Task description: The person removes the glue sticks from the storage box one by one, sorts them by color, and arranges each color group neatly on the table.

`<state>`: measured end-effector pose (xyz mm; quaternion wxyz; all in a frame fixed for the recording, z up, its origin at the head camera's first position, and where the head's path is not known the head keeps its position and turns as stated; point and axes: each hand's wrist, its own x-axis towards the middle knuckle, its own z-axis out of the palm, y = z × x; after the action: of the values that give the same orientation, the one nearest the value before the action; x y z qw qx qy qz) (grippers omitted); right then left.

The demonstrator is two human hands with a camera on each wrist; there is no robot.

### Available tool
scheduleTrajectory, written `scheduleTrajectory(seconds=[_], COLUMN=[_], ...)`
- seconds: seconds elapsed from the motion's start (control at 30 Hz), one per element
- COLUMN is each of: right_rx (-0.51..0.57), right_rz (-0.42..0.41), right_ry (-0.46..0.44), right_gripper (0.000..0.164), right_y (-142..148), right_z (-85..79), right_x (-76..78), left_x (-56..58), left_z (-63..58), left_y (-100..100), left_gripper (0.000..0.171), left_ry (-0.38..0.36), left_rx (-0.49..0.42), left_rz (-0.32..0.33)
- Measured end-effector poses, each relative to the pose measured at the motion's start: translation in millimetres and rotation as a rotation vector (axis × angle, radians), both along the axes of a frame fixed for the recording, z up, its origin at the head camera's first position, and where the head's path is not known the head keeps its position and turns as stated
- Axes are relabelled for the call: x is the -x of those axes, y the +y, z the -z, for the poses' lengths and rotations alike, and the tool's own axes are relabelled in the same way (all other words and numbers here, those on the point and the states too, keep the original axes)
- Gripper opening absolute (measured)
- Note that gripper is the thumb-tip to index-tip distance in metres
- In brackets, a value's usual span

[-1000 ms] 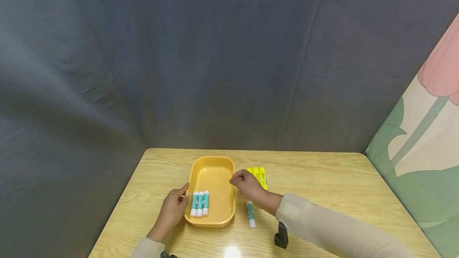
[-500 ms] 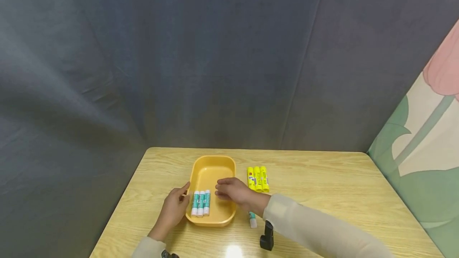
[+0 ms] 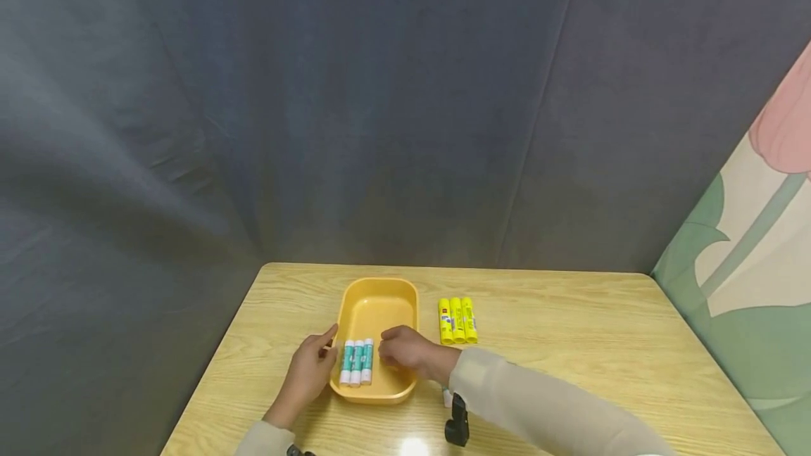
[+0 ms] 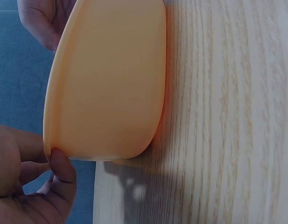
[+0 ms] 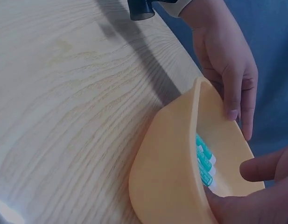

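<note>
A yellow plastic tray [image 3: 374, 308] stands on the table in the head view. My left hand [image 3: 310, 371] pinches its left rim; in the left wrist view, thumb and fingers [image 4: 62, 163] meet at the rim's corner. Three teal-and-white glue sticks [image 3: 357, 362] lie side by side inside, towards the tray's near left. Reaching over the right wall, my right hand [image 3: 408, 350] is inside the tray just right of those sticks. In the right wrist view its thumb and finger [image 5: 260, 169] are spread apart, with nothing visible between them.
Three yellow glue sticks [image 3: 457, 320] lie in a row on the table, right of the tray. Another teal-and-white glue stick [image 3: 447, 397] is mostly hidden under my right wrist. A dark curtain [image 3: 405, 125] hangs behind the table [image 3: 570, 315].
My right hand has moved from the tray's right rim leftward and down into the tray beside the glue sticks. My left hand keeps its place on the rim.
</note>
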<state>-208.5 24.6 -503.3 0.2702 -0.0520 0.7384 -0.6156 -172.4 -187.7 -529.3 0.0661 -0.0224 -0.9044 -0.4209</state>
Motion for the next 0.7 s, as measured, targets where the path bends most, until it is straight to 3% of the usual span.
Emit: scheduleTrajectory(seconds=[0.4,0.7], right_rx=[-0.072,-0.046], right_rz=[0.018,0.028], right_ry=[0.002,-0.049], right_gripper=[0.048,0.048], right_y=[-13.5,-18.4], right_z=[5.4,4.7], right_x=[0.7,0.1], left_x=[1.8,2.3], left_z=[3.2,4.2], left_y=[-1.2,-1.7], left_gripper=[0.045,0.045], left_ry=[0.020,0.022], left_rx=[-0.003,0.002], left_rz=[0.002,0.004])
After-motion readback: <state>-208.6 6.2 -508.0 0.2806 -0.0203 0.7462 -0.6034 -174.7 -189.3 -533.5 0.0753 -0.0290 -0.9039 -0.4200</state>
